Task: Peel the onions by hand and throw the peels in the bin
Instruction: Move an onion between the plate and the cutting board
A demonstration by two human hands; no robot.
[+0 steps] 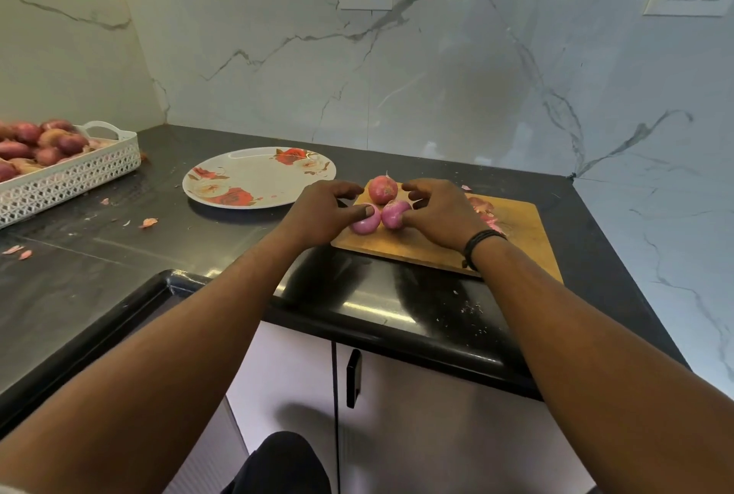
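Observation:
Three onions sit on a wooden cutting board (516, 231). Two are peeled and shiny purple: one on the left (364, 223) and one on the right (393, 212), touching each other. Behind them stands an unpeeled reddish onion (382, 188). My left hand (321, 211) curls its thumb and fingers round the left peeled onion. My right hand (441, 211) holds the right peeled onion the same way. Loose peels (482, 209) lie on the board just beyond my right hand. No bin is in view.
A flowered white plate (258, 178) lies left of the board. A white lattice tray (71, 176) full of unpeeled onions stands at the far left. Peel scraps (147, 222) dot the black counter. The marble wall is close behind, and cabinet doors are below.

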